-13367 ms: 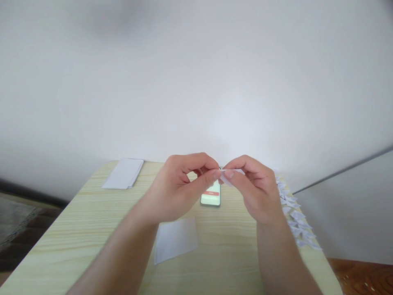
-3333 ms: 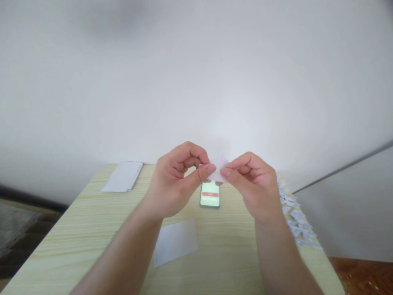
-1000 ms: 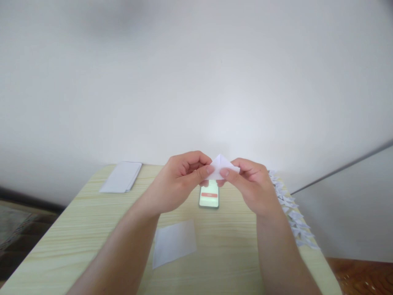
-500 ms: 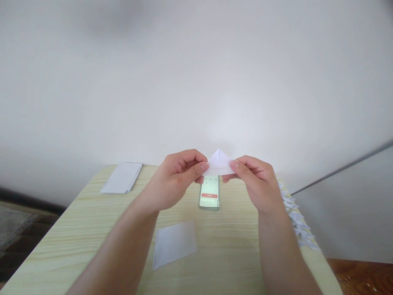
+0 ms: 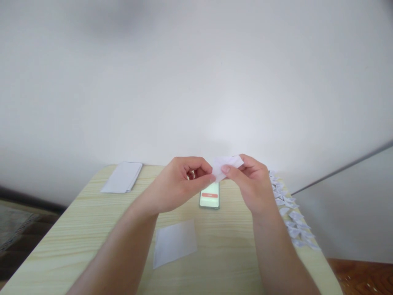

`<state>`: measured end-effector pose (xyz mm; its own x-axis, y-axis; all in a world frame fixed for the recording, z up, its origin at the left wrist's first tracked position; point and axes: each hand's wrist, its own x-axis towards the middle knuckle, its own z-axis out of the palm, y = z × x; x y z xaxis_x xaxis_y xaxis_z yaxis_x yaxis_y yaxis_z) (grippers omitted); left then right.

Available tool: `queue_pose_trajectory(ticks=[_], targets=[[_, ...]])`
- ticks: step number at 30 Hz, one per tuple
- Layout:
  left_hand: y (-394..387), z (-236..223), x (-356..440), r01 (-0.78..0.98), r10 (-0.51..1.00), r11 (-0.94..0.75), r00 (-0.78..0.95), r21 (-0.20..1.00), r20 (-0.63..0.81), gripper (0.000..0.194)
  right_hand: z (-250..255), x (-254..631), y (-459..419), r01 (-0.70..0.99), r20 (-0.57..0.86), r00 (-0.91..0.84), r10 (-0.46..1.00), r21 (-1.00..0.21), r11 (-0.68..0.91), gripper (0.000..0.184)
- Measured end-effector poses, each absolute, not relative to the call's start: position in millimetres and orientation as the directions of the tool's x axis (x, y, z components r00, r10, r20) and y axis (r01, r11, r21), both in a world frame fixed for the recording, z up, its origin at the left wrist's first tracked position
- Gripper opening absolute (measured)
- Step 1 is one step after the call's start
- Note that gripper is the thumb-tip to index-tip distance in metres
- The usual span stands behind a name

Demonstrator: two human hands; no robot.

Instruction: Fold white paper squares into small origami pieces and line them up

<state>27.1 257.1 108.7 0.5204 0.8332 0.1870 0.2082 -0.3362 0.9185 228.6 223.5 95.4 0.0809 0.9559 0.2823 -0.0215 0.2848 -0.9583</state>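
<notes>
A small folded piece of white paper (image 5: 229, 161) is held up between both hands above the far part of the table. My left hand (image 5: 181, 180) pinches its lower left corner between thumb and fingers. With the thumb pressed on the front and the fingers behind, my right hand (image 5: 251, 180) grips its right part. Below the paper, a phone (image 5: 209, 200) with a lit screen and a red bar lies on the table, its upper end hidden by the hands and paper. Nearer to me lies a flat white sheet of paper (image 5: 175, 243).
A stack of white paper (image 5: 123, 177) sits at the table's far left corner. Along the right edge lie many small folded paper pieces (image 5: 294, 223). The wood-grain table (image 5: 227, 254) meets a pale wall (image 5: 196, 82) at the back.
The folded paper has turned from an upright peak with a flat band below to a slanted shape. My right hand has moved slightly left, with its thumb further onto the paper.
</notes>
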Motion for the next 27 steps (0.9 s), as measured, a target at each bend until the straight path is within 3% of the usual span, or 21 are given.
queue_pose_trajectory(ticks=[4, 8, 13, 18, 22, 27], targets=[[256.5, 110.4, 28.6, 0.23, 0.867, -0.384, 0.423, 0.894, 0.264, 0.019, 97.7, 229.0, 220.4, 0.133, 0.263, 0.072, 0.962, -0.959, 0.252, 0.006], [254.4, 109.5, 32.5, 0.23, 0.858, -0.395, 0.438, 0.889, 0.268, 0.015, 98.6, 226.6, 217.6, 0.289, 0.305, 0.04, 0.951, -0.915, 0.281, 0.008], [255.8, 104.6, 31.9, 0.176, 0.86, -0.381, 0.429, 0.908, 0.277, 0.01, 93.9, 228.6, 219.8, 0.148, 0.353, 0.069, 0.933, -0.929, 0.34, 0.006], [258.1, 103.6, 32.8, -0.051, 0.853, -0.31, 0.426, 0.949, 0.301, 0.011, 91.0, 229.6, 222.2, 0.079, 0.406, 0.044, 0.913, -0.912, 0.402, 0.008], [257.3, 105.2, 34.3, -0.12, 0.852, -0.273, 0.431, 0.954, 0.298, 0.011, 91.7, 229.1, 221.2, 0.105, 0.429, 0.047, 0.902, -0.9, 0.423, 0.006], [255.0, 103.1, 32.9, -0.114, 0.856, -0.293, 0.411, 0.949, 0.313, 0.019, 97.5, 228.5, 217.7, 0.285, 0.534, 0.059, 0.843, -0.819, 0.499, 0.012]])
